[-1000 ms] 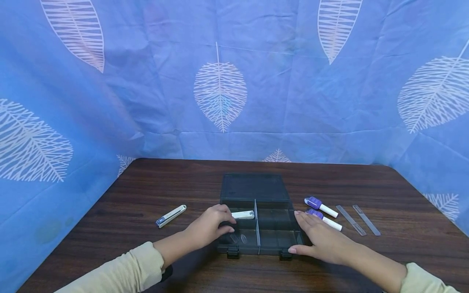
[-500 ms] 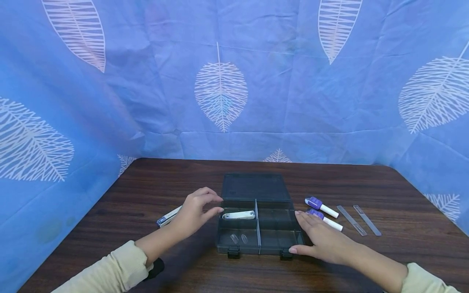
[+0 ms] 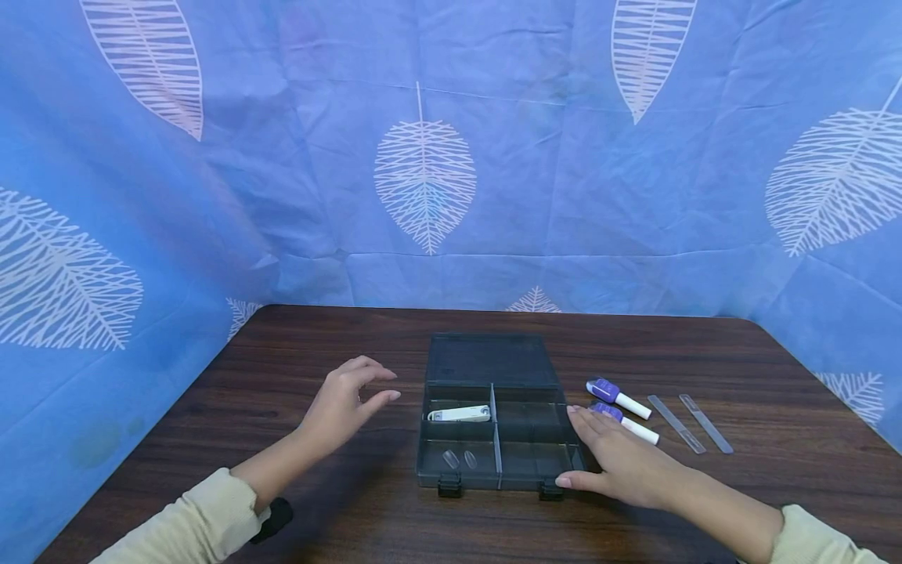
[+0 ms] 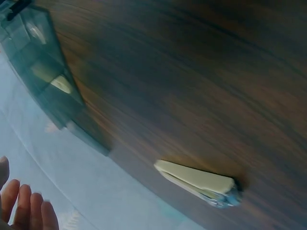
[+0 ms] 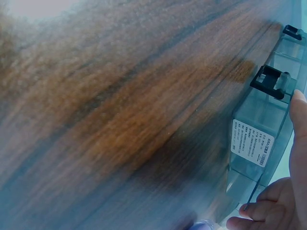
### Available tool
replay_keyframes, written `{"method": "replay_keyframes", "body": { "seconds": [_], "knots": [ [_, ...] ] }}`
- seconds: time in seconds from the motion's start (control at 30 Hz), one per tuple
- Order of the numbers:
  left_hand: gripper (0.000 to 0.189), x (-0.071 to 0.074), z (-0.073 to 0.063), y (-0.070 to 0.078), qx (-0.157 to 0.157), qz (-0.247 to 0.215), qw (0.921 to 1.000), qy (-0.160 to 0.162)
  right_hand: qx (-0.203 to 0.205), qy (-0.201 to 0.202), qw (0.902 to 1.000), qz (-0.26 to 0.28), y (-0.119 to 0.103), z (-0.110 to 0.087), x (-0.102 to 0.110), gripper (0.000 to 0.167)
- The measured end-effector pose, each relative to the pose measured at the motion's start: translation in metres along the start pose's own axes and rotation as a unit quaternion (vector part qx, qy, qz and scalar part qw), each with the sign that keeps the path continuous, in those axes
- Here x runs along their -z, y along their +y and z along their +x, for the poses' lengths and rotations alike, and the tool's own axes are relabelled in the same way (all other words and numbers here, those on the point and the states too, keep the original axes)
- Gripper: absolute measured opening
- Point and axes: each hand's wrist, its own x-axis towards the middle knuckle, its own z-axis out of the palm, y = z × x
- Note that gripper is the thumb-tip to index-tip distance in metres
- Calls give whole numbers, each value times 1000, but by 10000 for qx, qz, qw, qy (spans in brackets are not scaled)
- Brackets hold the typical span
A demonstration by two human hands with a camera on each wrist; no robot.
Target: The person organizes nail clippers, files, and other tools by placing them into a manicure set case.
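My left hand [image 3: 341, 407] hovers over the table left of the box, fingers apart and nothing between them. A white nail clipper [image 4: 196, 179] lies on the table in the left wrist view; the hand hides it in the head view. The dark see-through divided box [image 3: 486, 361] has its lid laid back. Another white nail clipper [image 3: 460, 413] sits in its back left compartment, and two small clear oval pieces [image 3: 470, 460] lie in the front left one. My right hand [image 3: 623, 462] rests against the box's right side, fingers extended, thumb near the front right latch [image 3: 550, 491].
To the right, two purple bottles with white caps, one at the back [image 3: 618, 398] and one partly behind the right hand [image 3: 639, 431], lie on their sides. Beyond them are two clear flat strips [image 3: 676, 424]. A blue leaf-patterned cloth [image 3: 324, 157] hangs behind the table.
My left hand has let go of the clipper in the back left compartment and moved left, out of the box and over the other clipper. The right hand stays in place.
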Motion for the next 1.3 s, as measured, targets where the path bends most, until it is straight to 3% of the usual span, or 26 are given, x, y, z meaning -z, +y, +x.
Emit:
{"method": "replay_keyframes", "body": {
  "seconds": [0.2, 0.5, 0.73, 0.93, 1.1, 1.3],
  "knots": [
    [20, 7, -6, -16, 220, -72, 9997, -8, -31, 12, 10000, -23, 0, 1, 0, 98],
    [21, 17, -16, -33, 392, 201, 9990, 83, -11, 20, 10000, -32, 1, 1, -1, 98],
    [20, 21, -26, -43, 754, 342, 9966, -48, -21, 7, 10000, 13, 1, 1, -1, 97],
    [22, 25, -33, -51, 864, 466, 9951, -125, 39, 60, 10000, -16, 1, 1, -1, 97],
    [23, 29, -38, -58, 1139, 693, 9905, -330, 15, 43, 10000, -27, 1, 1, -1, 97],
    [26, 30, -46, -65, 1635, 802, 9796, -847, 10, 4, 10000, -9, 0, 1, 0, 98]
  ]
}}
